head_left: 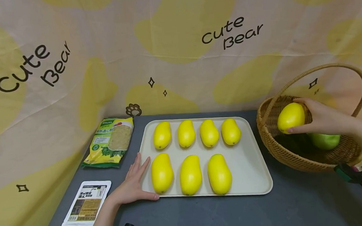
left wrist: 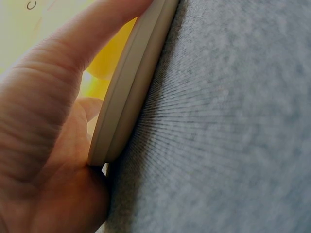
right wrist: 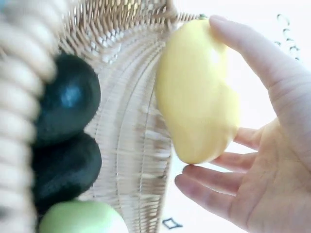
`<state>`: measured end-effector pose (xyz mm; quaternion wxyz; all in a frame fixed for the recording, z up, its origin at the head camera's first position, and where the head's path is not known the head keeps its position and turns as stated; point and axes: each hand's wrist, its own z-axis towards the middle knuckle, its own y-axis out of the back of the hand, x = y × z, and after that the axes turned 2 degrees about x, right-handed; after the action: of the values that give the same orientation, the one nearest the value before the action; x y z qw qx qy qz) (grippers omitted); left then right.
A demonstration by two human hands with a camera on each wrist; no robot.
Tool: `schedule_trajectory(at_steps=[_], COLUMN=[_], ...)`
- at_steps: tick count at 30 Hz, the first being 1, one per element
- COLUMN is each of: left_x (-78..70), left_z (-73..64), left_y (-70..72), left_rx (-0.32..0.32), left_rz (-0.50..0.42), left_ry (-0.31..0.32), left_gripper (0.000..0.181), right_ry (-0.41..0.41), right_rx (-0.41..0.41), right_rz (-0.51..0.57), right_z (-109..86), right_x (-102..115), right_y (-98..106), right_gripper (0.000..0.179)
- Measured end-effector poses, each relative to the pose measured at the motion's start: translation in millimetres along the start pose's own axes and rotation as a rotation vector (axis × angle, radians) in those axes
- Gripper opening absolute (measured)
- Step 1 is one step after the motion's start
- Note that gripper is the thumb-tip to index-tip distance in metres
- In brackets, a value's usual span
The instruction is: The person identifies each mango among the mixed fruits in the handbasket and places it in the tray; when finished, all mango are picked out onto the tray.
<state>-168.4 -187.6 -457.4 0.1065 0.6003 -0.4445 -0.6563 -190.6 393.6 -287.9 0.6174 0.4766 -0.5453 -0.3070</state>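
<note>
My right hand (head_left: 323,117) grips a yellow mango (head_left: 290,117) between thumb and fingers, over the wicker basket (head_left: 273,145). In the right wrist view, the thumb is on one end of the mango (right wrist: 197,92) and fingertips are at the other. My left hand (head_left: 132,186) rests at the near left corner of the cream tray (head_left: 248,171), fingers spread, its thumb (left wrist: 63,48) along the rim. Several mangoes (head_left: 186,133) form the tray's back row; 3 mangoes (head_left: 190,175) make up its front row.
Inside the basket lie two dark, avocado-like fruits (right wrist: 73,97) and a green fruit (head_left: 326,141). A tall handle (head_left: 326,66) arches over it. Left of the tray are a yellow-green packet (head_left: 110,142) and a white pouch (head_left: 86,203). A patterned cloth (head_left: 170,50) hangs behind.
</note>
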Motion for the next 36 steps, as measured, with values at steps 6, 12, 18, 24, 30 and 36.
schedule_trajectory(at_steps=[6,12,18,24,30,36], left_x=[-0.3,-3.3,-4.3,-2.8,-2.7,-2.1], left_z=[-1.4,-3.2,-3.2,-2.7,-2.8,-2.9], left_y=[1.0,1.5,1.3,1.3,2.3,2.0], left_rx=[-0.001,-0.001,0.002,-0.001,0.001,-0.001], left_rz=[-0.007,0.007,0.010,0.002,-0.004,-0.003], left_ry=[0.006,0.003,0.010,-0.001,-0.009,-0.001], left_gripper=[0.127,0.126,0.126,0.126,0.126,0.126], right_ry=[0.013,0.093,0.202,0.285,0.376,0.386], right_rx=[-0.167,-0.339,-0.423,-0.434,-0.396,-0.302], right_rz=[0.051,0.124,0.151,0.023,-0.012,-0.033], right_z=[-22.6,-44.1,-55.8,-59.8,-60.1,-56.9], right_x=[28,54,76,89,96,98], right_y=[-18,-45,-77,-104,-120,-138], right_gripper=[0.114,0.116,0.118,0.122,0.120,0.117])
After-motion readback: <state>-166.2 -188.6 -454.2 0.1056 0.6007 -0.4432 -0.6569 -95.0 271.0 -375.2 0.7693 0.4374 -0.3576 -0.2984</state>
